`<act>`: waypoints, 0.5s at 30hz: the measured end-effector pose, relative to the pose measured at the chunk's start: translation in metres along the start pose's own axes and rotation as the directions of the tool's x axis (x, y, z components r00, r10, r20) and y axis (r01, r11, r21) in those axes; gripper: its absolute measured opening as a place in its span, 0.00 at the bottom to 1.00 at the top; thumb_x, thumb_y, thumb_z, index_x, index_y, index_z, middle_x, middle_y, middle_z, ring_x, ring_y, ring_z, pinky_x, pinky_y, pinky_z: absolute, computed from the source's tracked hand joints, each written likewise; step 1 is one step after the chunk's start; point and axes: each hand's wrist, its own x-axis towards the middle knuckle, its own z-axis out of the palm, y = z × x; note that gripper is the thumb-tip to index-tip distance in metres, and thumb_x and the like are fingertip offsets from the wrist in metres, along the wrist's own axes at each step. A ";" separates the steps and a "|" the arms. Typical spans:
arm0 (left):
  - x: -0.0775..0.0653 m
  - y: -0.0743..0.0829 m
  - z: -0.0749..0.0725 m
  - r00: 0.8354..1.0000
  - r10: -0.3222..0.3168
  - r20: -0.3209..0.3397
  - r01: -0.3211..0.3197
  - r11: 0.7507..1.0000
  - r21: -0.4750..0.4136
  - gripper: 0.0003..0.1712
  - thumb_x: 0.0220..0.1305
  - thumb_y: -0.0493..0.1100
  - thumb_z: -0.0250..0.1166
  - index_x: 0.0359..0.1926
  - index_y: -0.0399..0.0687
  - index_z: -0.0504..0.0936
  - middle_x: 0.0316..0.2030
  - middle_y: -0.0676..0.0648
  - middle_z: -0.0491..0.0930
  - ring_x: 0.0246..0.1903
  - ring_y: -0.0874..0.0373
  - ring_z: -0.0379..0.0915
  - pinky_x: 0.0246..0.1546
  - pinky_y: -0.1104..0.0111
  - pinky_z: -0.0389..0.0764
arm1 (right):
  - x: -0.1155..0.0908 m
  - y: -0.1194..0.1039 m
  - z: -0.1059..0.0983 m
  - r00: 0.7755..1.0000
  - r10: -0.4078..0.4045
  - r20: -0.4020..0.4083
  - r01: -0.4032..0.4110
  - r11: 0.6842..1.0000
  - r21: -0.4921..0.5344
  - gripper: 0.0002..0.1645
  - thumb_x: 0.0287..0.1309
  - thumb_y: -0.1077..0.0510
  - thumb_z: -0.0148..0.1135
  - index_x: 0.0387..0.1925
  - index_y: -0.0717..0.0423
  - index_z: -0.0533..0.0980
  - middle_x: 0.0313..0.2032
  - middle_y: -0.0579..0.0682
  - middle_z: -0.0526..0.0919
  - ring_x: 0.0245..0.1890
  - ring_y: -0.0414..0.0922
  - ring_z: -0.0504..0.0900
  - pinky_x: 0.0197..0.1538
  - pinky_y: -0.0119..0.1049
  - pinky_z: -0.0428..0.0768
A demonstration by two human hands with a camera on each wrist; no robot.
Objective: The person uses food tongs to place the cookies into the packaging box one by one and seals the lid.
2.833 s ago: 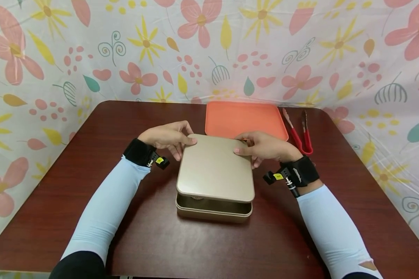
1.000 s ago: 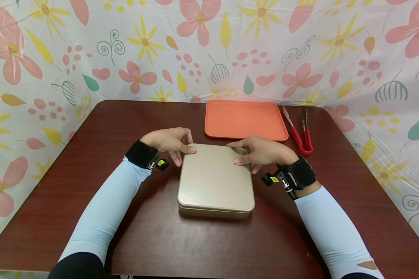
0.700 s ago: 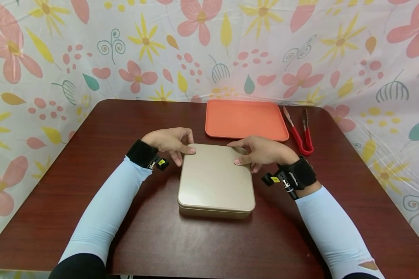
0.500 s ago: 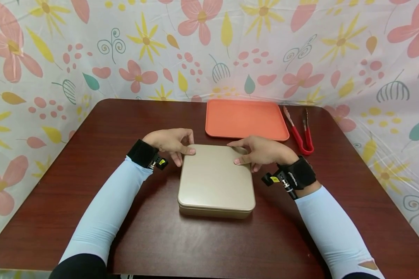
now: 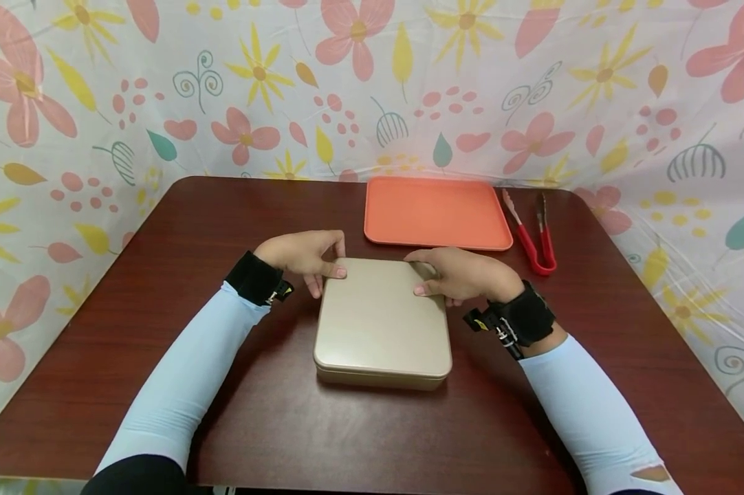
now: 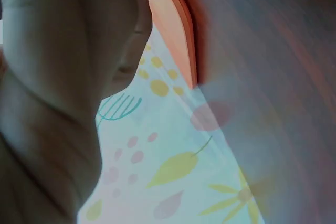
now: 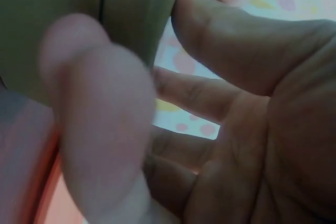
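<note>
A gold rectangular tin (image 5: pixel 378 378) sits on the table with its lid (image 5: pixel 382 316) down flush all round; its inside is hidden. My left hand (image 5: pixel 302 254) holds the far left corner, thumb on top of the lid and fingers down the side. At the far right corner my right hand (image 5: pixel 465 273) grips likewise, its thumb on the lid. The right wrist view shows fingertips against the side of the tin (image 7: pixel 31 3), close to the dark seam under the lid. In the left wrist view, my left hand (image 6: pixel 52 77) fills the left side.
Behind the tin lies an orange tray (image 5: pixel 436 213). To its right are red-handled tongs (image 5: pixel 544 258), spread apart. The dark wooden table (image 5: pixel 273 426) ends at a flower-patterned cloth (image 5: pixel 372 89) at the back.
The lid, raised and tilted over the open tin at first, has come down onto it, both hands lowering with it. Lately both wrists have turned slightly, hands staying at the same corners.
</note>
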 end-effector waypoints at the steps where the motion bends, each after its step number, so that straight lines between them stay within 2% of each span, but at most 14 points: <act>1: 0.000 0.001 0.000 1.000 0.000 -0.005 0.000 1.000 0.006 0.19 0.72 0.42 0.66 0.52 0.38 0.67 0.40 0.34 0.78 0.22 0.44 0.84 0.32 0.51 0.90 | 0.000 0.000 0.000 1.000 -0.001 0.000 0.001 1.000 -0.004 0.39 0.68 0.49 0.67 0.74 0.54 0.64 0.23 0.52 0.77 0.21 0.47 0.82 0.29 0.37 0.83; 9: 0.003 -0.004 0.001 1.000 -0.002 -0.001 0.002 0.999 -0.042 0.20 0.70 0.42 0.68 0.52 0.37 0.69 0.39 0.35 0.78 0.24 0.44 0.84 0.32 0.52 0.90 | 0.001 0.011 0.003 1.000 -0.021 0.017 0.020 0.999 0.046 0.38 0.69 0.48 0.66 0.74 0.53 0.65 0.23 0.51 0.78 0.22 0.48 0.79 0.31 0.38 0.80; 12: 0.004 -0.007 0.001 1.000 0.011 -0.003 -0.011 1.000 -0.027 0.21 0.70 0.44 0.69 0.52 0.37 0.71 0.38 0.36 0.80 0.25 0.44 0.85 0.33 0.52 0.90 | 0.000 0.014 0.004 0.999 -0.031 0.027 0.030 0.998 0.062 0.39 0.69 0.47 0.66 0.74 0.53 0.65 0.22 0.54 0.78 0.22 0.46 0.77 0.30 0.37 0.77; 15: 0.004 -0.010 0.000 0.999 0.019 -0.030 -0.019 1.000 -0.005 0.20 0.72 0.49 0.67 0.52 0.38 0.74 0.39 0.37 0.80 0.25 0.44 0.85 0.33 0.50 0.90 | -0.002 0.016 0.002 0.999 -0.047 0.001 0.047 0.998 0.047 0.38 0.70 0.46 0.65 0.74 0.55 0.65 0.35 0.54 0.83 0.26 0.45 0.80 0.33 0.37 0.80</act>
